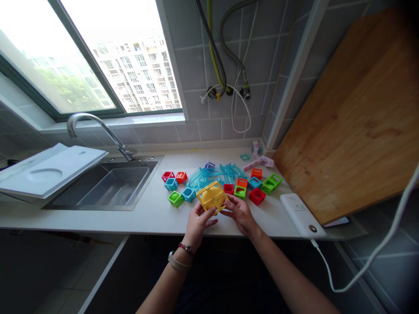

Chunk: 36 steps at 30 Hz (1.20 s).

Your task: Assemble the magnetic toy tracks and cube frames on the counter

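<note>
My left hand [198,224] and my right hand [240,213] hold a yellow open-frame toy block [212,196] between them, just above the counter's front part. Rounded yellow shapes show inside its frame. The left thumb lies along its lower edge, and the right fingers grip its right corner. Behind it lie clear blue plastic track pieces [222,173]. To the left sit several cube blocks, among them a green cube [176,199] and a blue cube [189,194]. On the right are a red cube [257,196], a green double block [271,184] and others in orange and blue.
A sink [114,187] with a tap [98,124] is at the left, partly covered by a white box [49,170]. Pink pieces [262,161] lie in the back corner. A white power bank [303,216] with a cable sits by a leaning wooden board [356,113].
</note>
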Available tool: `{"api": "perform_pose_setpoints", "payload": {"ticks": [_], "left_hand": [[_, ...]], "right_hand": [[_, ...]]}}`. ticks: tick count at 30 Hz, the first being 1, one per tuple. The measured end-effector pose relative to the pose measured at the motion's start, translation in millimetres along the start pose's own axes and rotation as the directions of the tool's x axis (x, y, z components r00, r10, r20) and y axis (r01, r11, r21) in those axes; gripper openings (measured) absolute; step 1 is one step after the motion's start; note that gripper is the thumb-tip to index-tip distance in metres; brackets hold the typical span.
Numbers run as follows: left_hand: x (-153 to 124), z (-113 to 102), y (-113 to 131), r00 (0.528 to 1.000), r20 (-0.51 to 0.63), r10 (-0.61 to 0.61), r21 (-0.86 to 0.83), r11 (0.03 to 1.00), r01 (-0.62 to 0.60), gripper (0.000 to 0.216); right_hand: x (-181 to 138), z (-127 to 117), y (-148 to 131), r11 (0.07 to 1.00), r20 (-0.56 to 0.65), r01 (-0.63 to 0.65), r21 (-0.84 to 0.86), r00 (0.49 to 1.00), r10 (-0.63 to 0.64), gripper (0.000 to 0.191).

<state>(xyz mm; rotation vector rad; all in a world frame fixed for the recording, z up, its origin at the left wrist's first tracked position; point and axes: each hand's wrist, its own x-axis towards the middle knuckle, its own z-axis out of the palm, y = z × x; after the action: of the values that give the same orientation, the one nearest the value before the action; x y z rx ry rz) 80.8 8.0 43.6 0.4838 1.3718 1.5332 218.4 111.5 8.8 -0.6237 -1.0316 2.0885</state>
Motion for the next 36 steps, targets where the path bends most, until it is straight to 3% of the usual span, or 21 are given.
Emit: {"api": "perform_pose_setpoints", "payload": {"ticks": [12,17,22,27,36], "left_hand": [[5,5,-4,0.996,-0.033,0.083,-0.222,0.971,-0.088,0.053],[4,8,1,0.993,-0.026,0.117,-0.228,0.966,-0.12,0.056],[2,0,6,0.991,0.01,0.134,-0.172,0.976,-0.131,0.054],[-1,-8,10,0.98,0.111,0.165,0.059,0.983,-0.173,0.056],[4,-16,2,0.94,0.194,0.281,0.152,0.938,-0.312,0.058]], "right_hand": [[-2,2,5,0.995,0.049,0.03,-0.09,0.998,-0.025,0.047],[-2,1,7,0.992,0.084,0.041,-0.117,0.996,-0.031,0.048],[-3,1,8,0.973,0.149,0.087,-0.214,0.987,-0.055,0.053],[-4,3,4,0.968,0.147,0.118,-0.219,0.985,-0.087,0.049],[-2,3,8,0.951,0.149,0.167,-0.261,0.98,-0.132,0.052]]}}
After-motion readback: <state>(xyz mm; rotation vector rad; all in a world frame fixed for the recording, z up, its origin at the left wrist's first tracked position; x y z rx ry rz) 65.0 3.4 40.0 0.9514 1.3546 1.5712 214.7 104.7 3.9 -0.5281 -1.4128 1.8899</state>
